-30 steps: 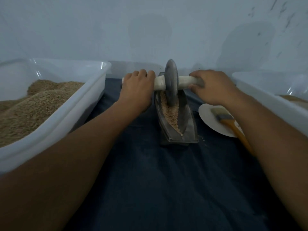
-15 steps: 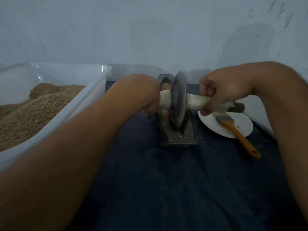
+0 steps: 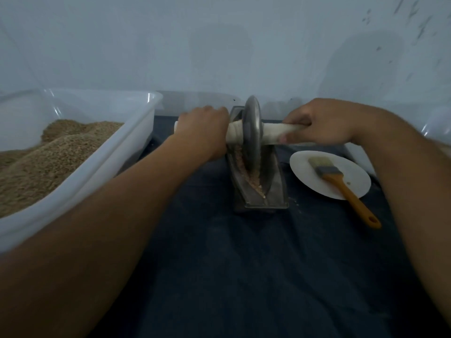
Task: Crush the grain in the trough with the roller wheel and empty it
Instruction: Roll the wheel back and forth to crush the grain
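On the dark blue cloth point(image 3: 244, 276) that covers the work surface, I see one metal trough point(image 3: 273, 189) lying lengthwise away from me, backed by a pale, scuffed wall point(image 3: 219, 45). One roller wheel point(image 3: 252, 132) stands upright in the trough, its grey disc on edge in the groove and its pale axle handle running crosswise. My left hand point(image 3: 202, 132) grasps the handle on the left of the disc, fingers curled over it; my right hand point(image 3: 319, 125) grips the handle on the right, fingers wrapped round it. One line of grain point(image 3: 249, 176) lies along the bottom of the trough, from beneath the wheel to the near tip.

Counting the rest: two clear plastic tubs. The one on the left point(image 3: 136, 142) holds a heap of brown grain; the one at the far right edge point(image 3: 436, 125) is only partly in view (its contents I cannot make out). One white plate point(image 3: 353, 186) sits just right of the trough, with one brush point(image 3: 336, 179) lying across it, its orange handle reaching over the near rim onto the cloth.
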Tool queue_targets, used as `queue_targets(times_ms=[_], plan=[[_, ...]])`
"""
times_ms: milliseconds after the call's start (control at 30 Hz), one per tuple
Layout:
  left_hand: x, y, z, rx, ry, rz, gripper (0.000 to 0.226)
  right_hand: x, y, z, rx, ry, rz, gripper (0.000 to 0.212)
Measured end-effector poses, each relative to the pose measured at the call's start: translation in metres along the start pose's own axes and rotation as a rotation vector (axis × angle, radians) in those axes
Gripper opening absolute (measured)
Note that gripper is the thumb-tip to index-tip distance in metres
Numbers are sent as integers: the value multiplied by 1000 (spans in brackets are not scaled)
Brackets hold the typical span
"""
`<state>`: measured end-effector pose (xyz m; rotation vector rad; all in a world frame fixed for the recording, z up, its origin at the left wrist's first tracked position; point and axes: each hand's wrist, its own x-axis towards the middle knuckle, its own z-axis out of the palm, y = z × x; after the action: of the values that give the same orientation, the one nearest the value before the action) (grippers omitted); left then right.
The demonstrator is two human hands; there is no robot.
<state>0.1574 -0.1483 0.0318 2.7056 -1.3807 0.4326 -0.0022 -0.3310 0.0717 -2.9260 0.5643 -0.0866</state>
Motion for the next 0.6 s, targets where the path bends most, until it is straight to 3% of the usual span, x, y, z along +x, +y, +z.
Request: queue_targets(times_ms=[200,300,467,600], plan=[[1,-5,21,26,306,-55,40,21,7,32,11,328,24,36],[3,-5,25,78,371,1,38,24,8,44,10,368,74,38],[4,-10,25,123,320,38,42,25,1,49,-94,373,50,36],[1,-9,16,139,198,-34,42,20,-6,33,-95,235,50,41]])
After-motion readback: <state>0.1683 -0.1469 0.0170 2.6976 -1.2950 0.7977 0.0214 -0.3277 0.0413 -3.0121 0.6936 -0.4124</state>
